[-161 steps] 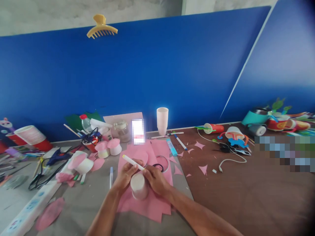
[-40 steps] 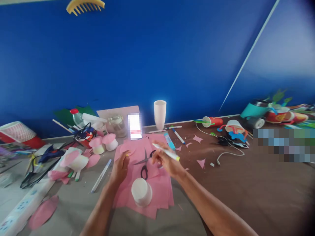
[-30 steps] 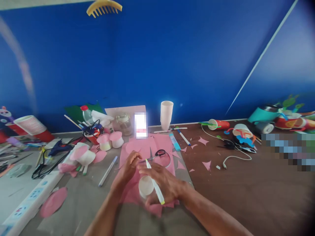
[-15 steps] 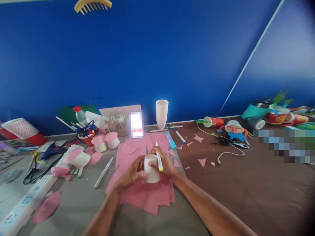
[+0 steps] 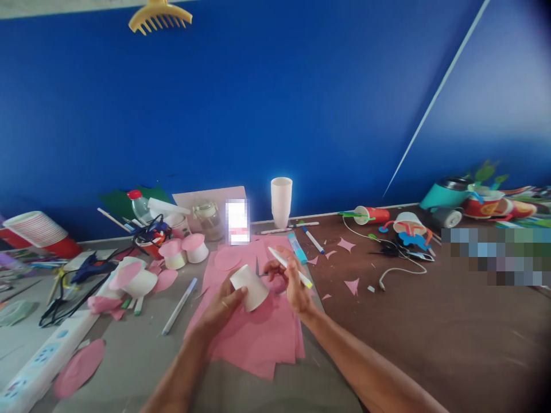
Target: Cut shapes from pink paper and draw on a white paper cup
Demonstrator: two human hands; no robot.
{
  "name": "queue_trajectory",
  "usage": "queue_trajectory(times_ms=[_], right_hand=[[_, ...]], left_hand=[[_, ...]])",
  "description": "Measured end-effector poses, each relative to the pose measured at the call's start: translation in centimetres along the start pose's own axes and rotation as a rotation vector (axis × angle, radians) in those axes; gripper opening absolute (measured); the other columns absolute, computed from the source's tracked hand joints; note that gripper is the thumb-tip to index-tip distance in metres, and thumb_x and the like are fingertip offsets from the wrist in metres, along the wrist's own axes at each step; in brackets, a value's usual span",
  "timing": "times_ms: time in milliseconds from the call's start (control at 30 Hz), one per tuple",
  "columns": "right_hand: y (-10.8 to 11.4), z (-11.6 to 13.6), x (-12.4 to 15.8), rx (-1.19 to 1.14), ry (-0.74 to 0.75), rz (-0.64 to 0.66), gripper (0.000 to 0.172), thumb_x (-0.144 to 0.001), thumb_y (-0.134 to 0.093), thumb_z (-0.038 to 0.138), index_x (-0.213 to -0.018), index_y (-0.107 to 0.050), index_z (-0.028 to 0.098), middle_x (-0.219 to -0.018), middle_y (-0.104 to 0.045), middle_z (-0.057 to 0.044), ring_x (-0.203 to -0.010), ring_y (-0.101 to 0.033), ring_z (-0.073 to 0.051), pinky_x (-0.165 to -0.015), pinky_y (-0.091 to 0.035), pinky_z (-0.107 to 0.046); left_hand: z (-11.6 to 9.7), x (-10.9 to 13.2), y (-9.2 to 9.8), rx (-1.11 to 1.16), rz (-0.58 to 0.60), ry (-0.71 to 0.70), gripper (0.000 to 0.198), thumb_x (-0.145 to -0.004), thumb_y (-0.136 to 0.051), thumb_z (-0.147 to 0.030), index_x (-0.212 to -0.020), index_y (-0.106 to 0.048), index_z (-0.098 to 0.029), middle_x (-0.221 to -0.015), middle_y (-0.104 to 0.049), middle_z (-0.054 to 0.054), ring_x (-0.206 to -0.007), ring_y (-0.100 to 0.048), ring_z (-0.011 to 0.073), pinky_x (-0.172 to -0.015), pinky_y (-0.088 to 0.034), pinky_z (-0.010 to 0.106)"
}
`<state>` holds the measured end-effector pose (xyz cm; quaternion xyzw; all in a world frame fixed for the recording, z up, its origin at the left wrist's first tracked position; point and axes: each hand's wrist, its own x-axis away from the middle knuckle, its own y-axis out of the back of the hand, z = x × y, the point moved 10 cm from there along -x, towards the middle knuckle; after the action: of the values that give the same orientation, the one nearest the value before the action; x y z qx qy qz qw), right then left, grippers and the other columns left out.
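My left hand (image 5: 221, 307) grips a small white paper cup (image 5: 249, 286), tilted with its base toward the upper left, just above a stack of pink paper sheets (image 5: 253, 338). My right hand (image 5: 293, 281) is closed on a white marker with a yellow end (image 5: 289, 267), held slantwise beside the cup. Scissor blades (image 5: 258, 268) show between the hands; their handles are hidden behind my right hand. A pink paper circle (image 5: 227, 259) lies on the sheets beyond the cup.
A stack of white cups (image 5: 281, 201) stands by the blue wall. Pink-topped cups (image 5: 189, 250), a bottle (image 5: 138, 206) and tangled cords (image 5: 64, 287) crowd the left. A marker (image 5: 179, 298) lies left of the sheets. Pink scraps (image 5: 355, 284), a cable (image 5: 396, 272) and decorated cups (image 5: 411, 223) lie right.
My left hand has lifted the cup off the pink sheets and tipped it sideways. My right hand has let go of the cup and drawn back right with the marker.
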<state>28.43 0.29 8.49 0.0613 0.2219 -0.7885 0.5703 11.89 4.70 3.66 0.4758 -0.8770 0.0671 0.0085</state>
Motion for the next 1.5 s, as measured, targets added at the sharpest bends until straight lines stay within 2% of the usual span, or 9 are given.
queue_trajectory(times_ms=[100, 167, 300, 467, 667, 967, 1167, 1500], right_hand=[[-1.2, 0.3, 0.9, -0.01, -0.014, 0.061, 0.07, -0.094, -0.038, 0.08, -0.107, -0.071, 0.02, -0.065, -0.064, -0.002, -0.06, -0.058, -0.019, -0.063, -0.052, -0.034], [-2.0, 0.2, 1.6, 0.011, -0.032, 0.095, 0.062, -0.094, -0.044, 0.076, -0.104, -0.069, 0.021, -0.062, -0.06, 0.0, -0.058, -0.056, -0.018, -0.06, -0.051, -0.033], [-2.8, 0.3, 2.5, 0.039, -0.018, 0.115, 0.038, -0.092, -0.062, 0.062, -0.098, -0.061, 0.024, -0.073, -0.063, 0.0, -0.061, -0.057, -0.016, -0.058, -0.05, -0.029], [-2.1, 1.3, 2.6, 0.146, 0.067, 0.085, 0.026, -0.093, -0.065, 0.05, -0.092, -0.064, 0.024, -0.079, -0.065, -0.002, -0.063, -0.058, -0.017, -0.057, -0.049, -0.028], [-1.7, 0.8, 2.9, 0.184, 0.049, 0.055, 0.03, -0.095, -0.058, 0.054, -0.089, -0.064, 0.025, -0.067, -0.06, 0.0, -0.057, -0.056, -0.017, -0.052, -0.046, -0.029], [-1.7, 1.3, 3.0, 0.213, 0.066, 0.051, 0.032, -0.096, -0.058, 0.054, -0.088, -0.062, 0.023, -0.066, -0.061, -0.001, -0.056, -0.055, -0.016, -0.051, -0.043, -0.028], [-1.8, 1.8, 3.2, 0.256, 0.105, 0.063, 0.03, -0.097, -0.056, 0.051, -0.088, -0.063, 0.023, -0.068, -0.06, -0.001, -0.059, -0.055, -0.017, -0.053, -0.043, -0.028], [-1.9, 2.1, 3.4, 0.26, 0.165, 0.075, 0.023, -0.099, -0.056, 0.043, -0.093, -0.064, 0.022, -0.072, -0.064, -0.002, -0.061, -0.06, -0.017, -0.054, -0.047, -0.027]], left_hand=[[0.1, -0.2, -0.2, 0.039, 0.071, 0.017, 0.074, -0.076, -0.079, -0.061, -0.133, -0.061, -0.018, -0.108, -0.071, 0.011, -0.092, -0.064, 0.0244, -0.073, -0.051, 0.03], [0.1, -0.2, -0.5, 0.039, 0.132, 0.001, 0.072, -0.079, -0.078, -0.059, -0.134, -0.06, -0.016, -0.108, -0.071, 0.012, -0.089, -0.065, 0.0237, -0.069, -0.05, 0.028], [0.3, -0.4, -0.4, 0.039, 0.156, -0.019, 0.075, -0.077, -0.081, -0.057, -0.137, -0.059, -0.018, -0.11, -0.071, 0.011, -0.088, -0.065, 0.0229, -0.069, -0.049, 0.028], [0.4, -0.5, 0.1, 0.013, 0.128, -0.03, 0.081, -0.074, -0.083, -0.059, -0.138, -0.059, -0.017, -0.119, -0.07, 0.014, -0.1, -0.065, 0.0276, -0.075, -0.051, 0.031], [0.5, -0.4, 0.0, 0.012, 0.159, -0.01, 0.075, -0.075, -0.082, -0.058, -0.135, -0.061, -0.02, -0.122, -0.068, 0.013, -0.104, -0.064, 0.0281, -0.08, -0.051, 0.032], [-0.5, 0.0, -0.5, -0.055, 0.167, -0.021, 0.07, -0.075, -0.08, -0.06, -0.129, -0.064, -0.018, -0.112, -0.07, 0.011, -0.106, -0.064, 0.0312, -0.088, -0.05, 0.038], [-0.5, 0.0, -0.8, -0.027, 0.186, -0.006, 0.074, -0.073, -0.082, -0.058, -0.132, -0.062, -0.019, -0.111, -0.07, 0.01, -0.103, -0.063, 0.0289, -0.084, -0.049, 0.036], [-0.7, 0.1, -0.7, 0.013, 0.185, -0.015, 0.075, -0.074, -0.083, -0.054, -0.136, -0.06, -0.017, -0.114, -0.07, 0.01, -0.109, -0.062, 0.0303, -0.085, -0.047, 0.034]])
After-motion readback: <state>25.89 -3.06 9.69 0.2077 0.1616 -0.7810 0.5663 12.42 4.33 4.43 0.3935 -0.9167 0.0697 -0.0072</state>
